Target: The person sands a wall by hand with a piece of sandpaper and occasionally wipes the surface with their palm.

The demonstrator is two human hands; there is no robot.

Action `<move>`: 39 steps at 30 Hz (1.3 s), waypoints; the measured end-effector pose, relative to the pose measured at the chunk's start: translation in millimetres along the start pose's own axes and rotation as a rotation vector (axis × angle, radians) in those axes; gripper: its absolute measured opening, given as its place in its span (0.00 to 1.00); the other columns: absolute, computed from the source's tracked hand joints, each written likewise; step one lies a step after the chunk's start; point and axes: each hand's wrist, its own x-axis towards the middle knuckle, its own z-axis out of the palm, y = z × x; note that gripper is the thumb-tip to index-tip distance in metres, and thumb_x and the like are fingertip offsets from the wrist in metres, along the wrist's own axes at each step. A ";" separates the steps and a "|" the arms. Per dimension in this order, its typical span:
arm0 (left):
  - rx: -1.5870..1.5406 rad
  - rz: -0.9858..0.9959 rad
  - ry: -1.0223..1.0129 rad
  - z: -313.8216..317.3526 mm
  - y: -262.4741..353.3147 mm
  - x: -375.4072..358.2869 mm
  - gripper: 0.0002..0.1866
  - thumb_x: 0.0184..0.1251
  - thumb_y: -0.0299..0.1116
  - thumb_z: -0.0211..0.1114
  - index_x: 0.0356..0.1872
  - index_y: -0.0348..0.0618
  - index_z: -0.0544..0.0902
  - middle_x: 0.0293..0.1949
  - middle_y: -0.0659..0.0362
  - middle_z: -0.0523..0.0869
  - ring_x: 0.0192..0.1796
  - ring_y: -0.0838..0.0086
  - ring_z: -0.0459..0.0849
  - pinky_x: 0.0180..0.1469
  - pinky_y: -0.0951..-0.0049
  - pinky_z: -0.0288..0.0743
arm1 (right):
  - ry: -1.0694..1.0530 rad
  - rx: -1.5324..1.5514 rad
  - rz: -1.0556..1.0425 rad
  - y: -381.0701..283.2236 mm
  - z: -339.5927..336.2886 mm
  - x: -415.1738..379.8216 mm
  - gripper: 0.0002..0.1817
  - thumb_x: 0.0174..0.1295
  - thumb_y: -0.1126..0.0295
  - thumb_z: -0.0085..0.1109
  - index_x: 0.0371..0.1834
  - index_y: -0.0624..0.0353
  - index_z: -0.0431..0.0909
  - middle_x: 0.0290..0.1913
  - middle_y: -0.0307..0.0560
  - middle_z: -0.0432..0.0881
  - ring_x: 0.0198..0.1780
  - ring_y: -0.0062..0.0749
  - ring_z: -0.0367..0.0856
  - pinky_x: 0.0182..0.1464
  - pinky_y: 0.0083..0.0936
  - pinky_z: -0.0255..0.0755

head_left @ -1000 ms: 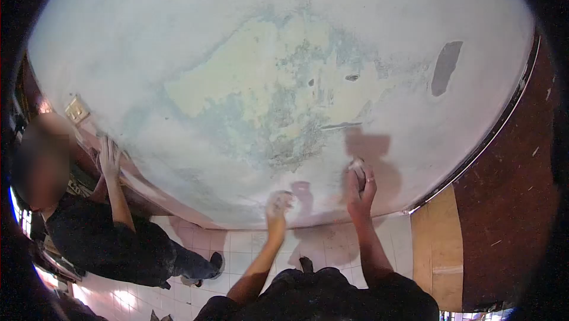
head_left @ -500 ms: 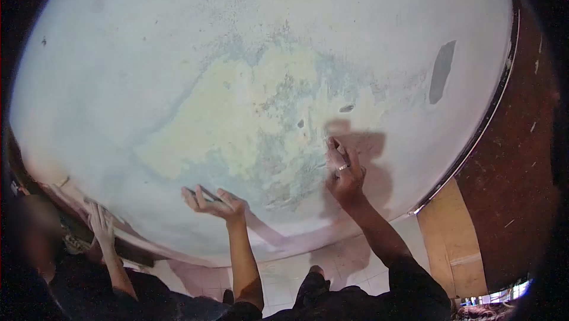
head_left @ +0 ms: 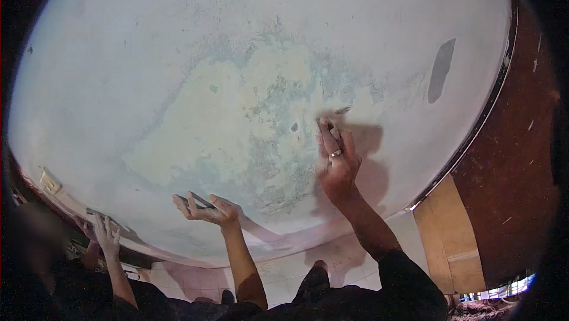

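Observation:
A large pale curved panel [head_left: 148, 54] with a yellowish-green patch of filler [head_left: 184, 131] fills most of the view. My right hand [head_left: 339, 164], wearing a ring, reaches up to the patch's right part. Its fingers pinch a small dark piece that looks like sandpaper [head_left: 332, 128] against the surface. Lower and further left, my left hand [head_left: 210, 209] is palm up beside the panel's lower part. A thin dark grey sheet, apparently sandpaper [head_left: 200, 200], lies between its thumb and fingers. Small dark spots [head_left: 342, 110] show near my right fingertips.
At the lower left, a co-worker's hand [head_left: 108, 237] touches the panel's lower edge. A long grey patch [head_left: 441, 71] marks the panel's right side. Beyond its dark rim stand a reddish-brown surface [head_left: 504, 161] and a tan board [head_left: 447, 235]. Pale tiles [head_left: 278, 291] cover the floor.
My right hand has slid upward and slightly left over the filler patch. My left hand sits a little lower and further left. The co-worker's hand has shifted, and the view has moved slightly.

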 end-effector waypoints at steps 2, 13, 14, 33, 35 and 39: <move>0.059 0.040 -0.013 -0.5 0.9 2.3 0.24 0.70 0.36 0.50 0.64 0.35 0.63 0.68 0.41 0.54 0.76 0.43 0.46 0.72 0.37 0.41 | 0.000 -0.017 -0.020 3.9 -1.0 -19.6 0.33 0.51 0.76 0.54 0.67 0.54 0.72 0.55 0.51 0.78 0.43 0.43 0.83 0.37 0.34 0.82; 0.069 0.034 -0.029 -2.3 3.8 0.7 0.23 0.73 0.37 0.51 0.64 0.37 0.62 0.69 0.40 0.53 0.76 0.44 0.47 0.73 0.38 0.44 | -0.091 -0.049 0.030 -6.4 -12.1 -20.5 0.32 0.49 0.83 0.58 0.63 0.55 0.76 0.46 0.52 0.80 0.39 0.43 0.82 0.35 0.33 0.79; 0.071 0.026 -0.026 -1.8 3.8 0.0 0.24 0.73 0.37 0.51 0.64 0.37 0.62 0.69 0.40 0.53 0.76 0.44 0.47 0.73 0.38 0.44 | -0.070 -0.036 0.002 -1.0 -8.6 -29.5 0.32 0.49 0.82 0.58 0.63 0.54 0.76 0.44 0.52 0.80 0.38 0.43 0.82 0.35 0.33 0.79; 0.019 -0.022 0.019 1.4 0.4 -2.1 0.23 0.73 0.38 0.51 0.63 0.36 0.63 0.69 0.39 0.53 0.75 0.44 0.49 0.72 0.39 0.46 | 0.006 0.060 -0.057 3.6 -18.8 -63.3 0.23 0.58 0.75 0.63 0.58 0.53 0.79 0.50 0.50 0.80 0.46 0.41 0.84 0.40 0.30 0.80; 0.001 -0.025 0.024 2.3 -1.0 -2.4 0.23 0.73 0.38 0.51 0.63 0.36 0.63 0.69 0.39 0.53 0.75 0.45 0.48 0.73 0.40 0.45 | 0.092 0.094 -0.058 4.6 -19.7 -52.4 0.21 0.58 0.74 0.63 0.57 0.53 0.79 0.51 0.50 0.81 0.47 0.41 0.84 0.41 0.29 0.80; -0.032 -0.048 0.014 0.2 -3.1 -5.5 0.23 0.72 0.36 0.50 0.63 0.36 0.63 0.69 0.40 0.54 0.76 0.45 0.47 0.73 0.40 0.45 | 0.047 0.044 -0.004 9.2 -16.0 -43.2 0.19 0.59 0.72 0.63 0.55 0.53 0.81 0.50 0.52 0.83 0.45 0.42 0.85 0.40 0.29 0.80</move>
